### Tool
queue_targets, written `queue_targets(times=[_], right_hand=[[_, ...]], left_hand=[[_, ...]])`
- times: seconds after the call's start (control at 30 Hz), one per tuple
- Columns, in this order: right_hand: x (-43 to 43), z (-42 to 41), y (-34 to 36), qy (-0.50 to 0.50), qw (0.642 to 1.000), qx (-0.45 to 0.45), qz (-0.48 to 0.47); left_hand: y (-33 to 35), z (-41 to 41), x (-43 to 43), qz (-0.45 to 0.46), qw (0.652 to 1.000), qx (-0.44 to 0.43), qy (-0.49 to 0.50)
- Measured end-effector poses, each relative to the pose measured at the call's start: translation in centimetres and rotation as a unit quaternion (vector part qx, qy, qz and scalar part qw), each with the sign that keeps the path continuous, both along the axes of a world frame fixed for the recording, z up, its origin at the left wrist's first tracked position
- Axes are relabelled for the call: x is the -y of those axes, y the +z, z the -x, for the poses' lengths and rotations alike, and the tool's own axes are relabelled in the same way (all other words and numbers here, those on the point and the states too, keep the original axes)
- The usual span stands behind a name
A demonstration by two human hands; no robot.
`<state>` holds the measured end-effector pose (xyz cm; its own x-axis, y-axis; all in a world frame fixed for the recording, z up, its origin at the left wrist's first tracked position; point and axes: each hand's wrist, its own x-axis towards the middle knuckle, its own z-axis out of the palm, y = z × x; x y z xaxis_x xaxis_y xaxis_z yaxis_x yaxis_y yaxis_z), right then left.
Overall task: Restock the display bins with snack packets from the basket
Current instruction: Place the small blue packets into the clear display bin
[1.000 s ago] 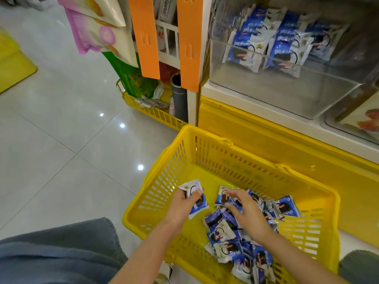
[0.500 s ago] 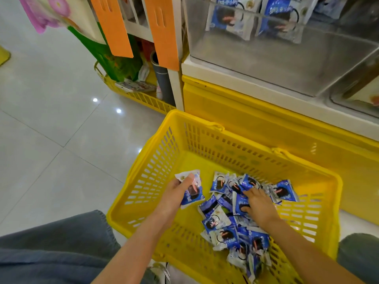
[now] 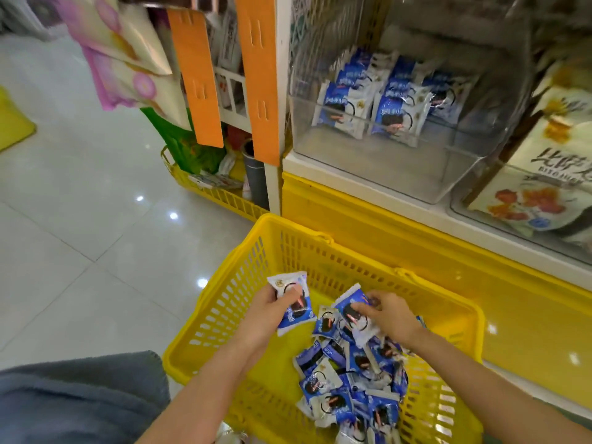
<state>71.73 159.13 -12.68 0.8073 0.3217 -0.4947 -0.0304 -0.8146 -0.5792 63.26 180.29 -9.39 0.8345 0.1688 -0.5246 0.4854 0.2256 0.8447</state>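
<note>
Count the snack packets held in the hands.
2. One packet gripped in the left hand over the basket; another packet pinched by the right hand above the pile. Others could hide behind.

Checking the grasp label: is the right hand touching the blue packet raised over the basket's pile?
Touching. The head view shows the right hand pinching the blue packet at its upper edge, with no gap between them.

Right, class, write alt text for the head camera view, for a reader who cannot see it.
The left hand grips a snack packet and the right hand pinches a second packet above a yellow basket holding a pile of the same blue-and-white packets. Beyond it, a clear display bin holds matching packets.
</note>
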Motion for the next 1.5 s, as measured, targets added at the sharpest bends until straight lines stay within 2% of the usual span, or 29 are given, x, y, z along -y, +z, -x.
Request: queue_targets(times=[0.03, 0.1, 0.2, 0.27, 0.4, 0.57, 0.67, 0.87, 1.07, 1.13, 1.4, 1.43, 1.5], right_hand=[[-0.5, -0.2, 1.7, -0.022, 0.996, -0.067, -0.054], [-1.5, 0.0, 5.0, -0.014, 0.98, -0.171, -0.103], [-2.8, 0.1, 9.9, 0.048, 0.969, -0.193, -0.143], [-3.7, -0.4, 13.2, 0.068, 0.97, -0.162, -0.166], [-5.1, -2.5, 19.1, 0.059, 0.982, -0.027, -0.18], [-6.6, -7.0, 24.8, -0.002, 0.956, 0.128, -0.265], [-7.8, -11.2, 26.0, -0.04, 0.942, 0.222, -0.247], [-9.6, -18.4, 25.5, -0.045, 0.961, 0.25, -0.105], [-11.1, -20.1, 23.3, 0.1, 0.961, 0.255, 0.023], [-11.4, -20.3, 21.9, 0.127, 0.953, 0.272, 0.036], [-11.7, -20.8, 20.0, 0.122, 0.938, 0.314, 0.079], [-11.8, -20.4, 20.4, 0.109, 0.94, 0.316, 0.066], [-12.0, -18.8, 21.5, 0.033, 0.939, 0.34, -0.029]], left_hand=[[0.7, -0.1, -0.2, 0.002, 1.0, 0.007, 0.008], [2.2, -0.1, -0.7, 0.002, 1.0, 0.022, 0.018], [5.1, -0.6, -1.9, -0.004, 0.998, 0.06, 0.026], [7.4, -1.2, -2.7, -0.017, 0.995, 0.095, 0.032], [11.8, -2.9, -4.4, -0.053, 0.984, 0.157, 0.066], [14.6, -5.2, -5.4, -0.084, 0.973, 0.2, 0.073], [14.9, -6.0, -5.5, -0.063, 0.973, 0.206, 0.088], [15.3, -8.1, -5.0, 0.014, 0.976, 0.189, 0.108], [16.1, -10.1, -5.2, 0.036, 0.979, 0.183, 0.085], [16.3, -10.7, -5.3, 0.05, 0.978, 0.185, 0.079], [16.6, -11.7, -5.2, 0.096, 0.975, 0.179, 0.092], [16.7, -11.7, -5.2, 0.105, 0.975, 0.175, 0.093], [16.9, -11.4, -5.2, 0.107, 0.975, 0.171, 0.088]])
